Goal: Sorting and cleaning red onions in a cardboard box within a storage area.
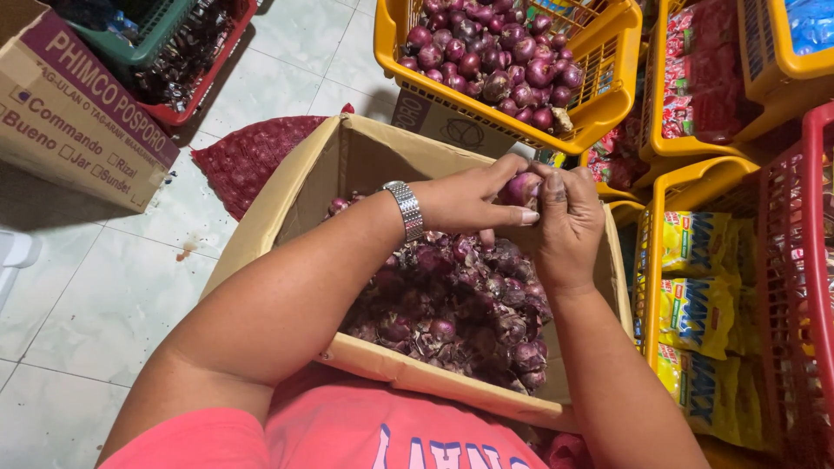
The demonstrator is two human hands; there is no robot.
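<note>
Both hands on one red onion above the cardboard box: left hand grips it, right hand pinches its skin. Looks mid-peel, so the loose skin needs pulling off.

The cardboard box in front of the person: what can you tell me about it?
The open brown cardboard box sits on the pale tiled floor, flaps spread, its near edge against the person's pink shirt. It is partly filled with small purple-red onions and loose dry skins. The left forearm crosses over its left wall; the left hand and right hand hold one purple onion above it. A red mesh sack lies beside it.
</note>
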